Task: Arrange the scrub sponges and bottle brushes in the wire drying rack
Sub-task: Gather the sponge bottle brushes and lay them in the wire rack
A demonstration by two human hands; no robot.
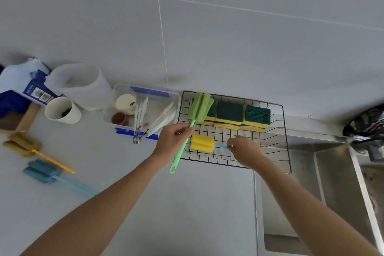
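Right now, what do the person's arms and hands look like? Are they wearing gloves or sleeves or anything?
No gloves and no sleeves show. Both forearms are bare all the way from the bottom edge of the picture up to the wrists. The left hand and the right hand are bare too. I see no watch, bracelet or ring on either one, though some fingers are partly hidden.

Black wire rack [270, 153] at about two o'clock, holding sponges [230, 114] — dark green over yellow. One brush [200, 106] is light green throughout; another has a yellow head [202, 143] and blue handle. At nine o'clock lie a mustard brush [22, 144] with an orange-yellow handle and a teal brush [41, 170] — handle paler blue, probably.
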